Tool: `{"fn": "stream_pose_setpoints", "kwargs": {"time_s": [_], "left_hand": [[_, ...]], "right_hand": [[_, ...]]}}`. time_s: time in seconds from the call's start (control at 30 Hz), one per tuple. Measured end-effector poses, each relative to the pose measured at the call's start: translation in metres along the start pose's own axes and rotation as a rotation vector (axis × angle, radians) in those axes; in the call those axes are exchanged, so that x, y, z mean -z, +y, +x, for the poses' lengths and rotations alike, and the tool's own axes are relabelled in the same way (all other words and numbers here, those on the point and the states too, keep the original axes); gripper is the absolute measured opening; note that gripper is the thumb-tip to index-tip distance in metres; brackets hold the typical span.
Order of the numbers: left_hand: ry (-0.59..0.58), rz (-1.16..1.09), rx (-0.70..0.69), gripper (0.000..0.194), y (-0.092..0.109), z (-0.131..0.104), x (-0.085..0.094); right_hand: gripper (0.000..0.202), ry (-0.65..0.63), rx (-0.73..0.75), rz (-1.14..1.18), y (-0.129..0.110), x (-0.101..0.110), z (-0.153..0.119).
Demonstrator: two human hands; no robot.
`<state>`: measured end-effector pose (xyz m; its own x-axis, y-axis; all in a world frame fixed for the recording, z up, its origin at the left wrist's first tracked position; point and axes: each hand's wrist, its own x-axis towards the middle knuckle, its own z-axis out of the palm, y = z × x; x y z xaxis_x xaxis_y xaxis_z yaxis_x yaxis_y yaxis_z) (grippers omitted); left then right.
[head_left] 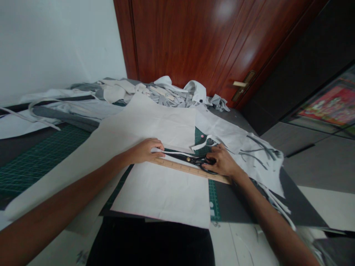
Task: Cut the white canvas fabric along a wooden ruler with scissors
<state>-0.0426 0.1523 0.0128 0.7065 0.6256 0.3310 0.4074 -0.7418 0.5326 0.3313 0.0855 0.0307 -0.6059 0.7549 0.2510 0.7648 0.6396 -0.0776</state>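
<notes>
My right hand (222,160) is closed round the handles of black scissors (188,159), whose blades point left along a cut in the off-white fabric. My left hand (146,150) pinches the narrow fabric strip (158,150) near the blade tips. Just below the scissors, a wooden ruler (191,170) lies slantwise on the near fabric piece (166,192). The larger fabric piece (161,125) spreads behind and to the left. A loose curled strip (203,143) rests beside my right hand.
Green cutting mats (41,155) show under the fabric. Fabric scraps (169,92) are heaped at the table's back, before a brown door (180,40). White cloth with dark strips (257,162) lies on the right. Folded cloths (72,111) lie at the back left.
</notes>
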Motion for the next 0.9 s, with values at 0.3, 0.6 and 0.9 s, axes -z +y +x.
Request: {"fn": "stream_pose_setpoints", "kwargs": {"time_s": [0.3,0.6,0.9], "left_hand": [[-0.008,0.005,0.022,0.037,0.0014,0.0001,0.0010],[0.000,0.004,0.017,0.038,0.0018,0.0001,0.0007],[-0.007,-0.008,0.009,0.036,0.0029,0.0004,0.0004]], "right_hand": [[0.041,-0.001,0.006,-0.012,-0.0010,0.0004,0.0003],[0.044,-0.021,0.004,-0.027,-0.0010,0.0007,-0.0001],[0.030,0.033,-0.047,-0.041,-0.0065,0.0010,0.0009]]}}
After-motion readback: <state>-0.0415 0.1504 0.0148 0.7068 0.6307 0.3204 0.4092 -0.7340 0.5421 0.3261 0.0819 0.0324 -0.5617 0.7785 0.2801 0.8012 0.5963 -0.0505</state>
